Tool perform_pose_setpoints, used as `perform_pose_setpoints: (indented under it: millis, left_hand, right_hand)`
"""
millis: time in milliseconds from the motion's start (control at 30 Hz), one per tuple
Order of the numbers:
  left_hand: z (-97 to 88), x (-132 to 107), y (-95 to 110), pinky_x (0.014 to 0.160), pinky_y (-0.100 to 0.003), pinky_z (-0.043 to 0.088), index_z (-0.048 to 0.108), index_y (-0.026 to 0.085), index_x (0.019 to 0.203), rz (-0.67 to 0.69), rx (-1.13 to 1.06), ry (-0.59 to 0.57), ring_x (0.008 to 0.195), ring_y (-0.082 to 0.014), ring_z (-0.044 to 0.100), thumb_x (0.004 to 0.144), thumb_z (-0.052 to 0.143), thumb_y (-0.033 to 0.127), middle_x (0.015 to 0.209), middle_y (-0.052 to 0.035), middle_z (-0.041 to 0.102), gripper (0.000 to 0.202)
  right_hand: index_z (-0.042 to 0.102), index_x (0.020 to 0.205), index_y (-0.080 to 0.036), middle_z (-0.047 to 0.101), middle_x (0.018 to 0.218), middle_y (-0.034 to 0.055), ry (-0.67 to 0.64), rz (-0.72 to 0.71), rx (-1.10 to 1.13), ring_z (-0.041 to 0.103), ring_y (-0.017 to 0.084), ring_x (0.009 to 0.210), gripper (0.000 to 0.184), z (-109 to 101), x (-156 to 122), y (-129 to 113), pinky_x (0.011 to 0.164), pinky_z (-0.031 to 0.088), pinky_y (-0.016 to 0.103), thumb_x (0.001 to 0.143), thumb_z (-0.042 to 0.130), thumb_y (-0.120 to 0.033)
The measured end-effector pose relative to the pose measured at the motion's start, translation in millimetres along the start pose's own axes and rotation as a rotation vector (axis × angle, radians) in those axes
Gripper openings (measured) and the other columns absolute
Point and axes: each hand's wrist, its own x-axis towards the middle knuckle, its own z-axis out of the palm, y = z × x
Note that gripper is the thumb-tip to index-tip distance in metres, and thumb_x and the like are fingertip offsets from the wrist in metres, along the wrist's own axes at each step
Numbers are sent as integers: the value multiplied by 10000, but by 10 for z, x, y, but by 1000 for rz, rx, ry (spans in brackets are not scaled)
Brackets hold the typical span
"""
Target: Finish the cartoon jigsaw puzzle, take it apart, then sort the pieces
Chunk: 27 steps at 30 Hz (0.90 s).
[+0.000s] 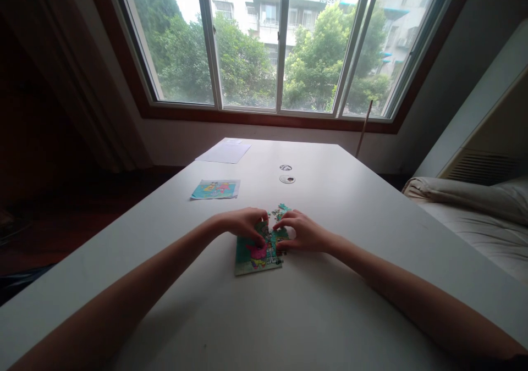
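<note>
On the white table [350, 195], left hand [245, 220] and right hand [306, 233] half-curled against a jigsaw puzzle [256, 259], grip unclear.

This looks like a room in a home. A curtain [70, 74] hangs at the upper left, a wide wood-trimmed window [282, 46] fills the top, and dark reddish floor [94, 209] shows at the left. Pale cushioned furniture [466, 203] sits at the right edge. A cartoon puzzle [247, 264] lies on the plain white table [350, 211] at centre. Beyond the glass, trees [315, 57] stand before a building [301, 16] with barred windows.
</note>
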Motion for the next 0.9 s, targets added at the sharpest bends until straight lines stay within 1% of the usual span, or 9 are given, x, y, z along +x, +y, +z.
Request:
perform_pose_setpoints:
  millis: [67, 133, 267, 333, 467, 600, 667, 800, 900]
  left_hand:
    - [2, 5, 28, 479, -195, 334, 616, 162, 818, 13, -11, -55, 598, -131, 489, 550, 697, 429, 671, 14, 576, 387]
    - [0, 8, 54, 463, -194, 331, 625, 157, 777, 29, -32, -86, 559, -121, 478, 574, 686, 398, 625, 21, 577, 321]
    - [-16, -4, 94, 506, -196, 364, 633, 167, 808, 64, -54, -67, 587, -122, 494, 594, 678, 340, 663, 22, 600, 279]
    - [-28, -12, 102, 530, -199, 373, 631, 163, 812, 84, -68, -54, 614, -127, 503, 613, 665, 307, 686, 16, 606, 248]
    - [-51, -13, 75, 547, -199, 377, 617, 155, 825, 109, -94, -14, 650, -135, 510, 647, 635, 280, 709, 7, 600, 219]
    - [-52, 4, 30, 546, -200, 378, 610, 156, 826, 118, -91, -22, 655, -137, 509, 652, 626, 280, 714, 7, 593, 214]
    - [-48, 10, 25, 552, -205, 383, 612, 157, 835, 119, -80, -27, 659, -140, 512, 654, 626, 290, 727, 3, 599, 225]
    - [-37, 2, 41, 540, -201, 392, 623, 167, 875, 88, -113, -26, 661, -143, 526, 630, 655, 368, 736, 1, 617, 319]
    - [-21, -8, 37, 526, -196, 401, 643, 166, 892, 46, -183, -60, 639, -141, 542, 603, 675, 395, 724, -1, 636, 370]
  right_hand:
    - [614, 972, -208, 571, 909, 73, -27, 9, -20, 509, 202, 884, 420, -4, -1, -24, 801, 398, 342, 644, 663, -466]
    - [598, 976, -210, 552, 933, 74, -60, 32, -25, 492, 209, 907, 427, -19, 0, -36, 797, 399, 346, 641, 665, -467]
    - [556, 952, -194, 526, 965, 78, -118, 103, 22, 462, 219, 931, 435, -35, 3, -36, 775, 406, 349, 627, 677, -458]
    - [528, 932, -181, 533, 945, 72, -122, 110, 60, 467, 206, 901, 413, -21, 1, -29, 752, 409, 335, 630, 685, -415]
    - [495, 902, -174, 555, 883, 43, -98, 99, 143, 494, 154, 776, 315, 32, -8, -16, 666, 409, 276, 658, 665, -279]
    - [503, 961, -182, 572, 866, 31, -68, 114, 238, 524, 140, 756, 333, 56, -4, -19, 640, 420, 252, 662, 647, -223]
    - [533, 983, -189, 592, 841, 25, -53, 111, 262, 539, 134, 741, 310, 48, 7, -24, 634, 425, 245, 686, 622, -199]
    - [620, 889, -186, 641, 793, 24, 1, 109, 320, 564, 132, 692, 164, 32, 32, -23, 618, 436, 245, 730, 583, -202]
    - [636, 872, -167, 649, 793, 37, 53, 152, 449, 581, 148, 711, 166, 37, 43, -10, 627, 453, 256, 739, 584, -252]
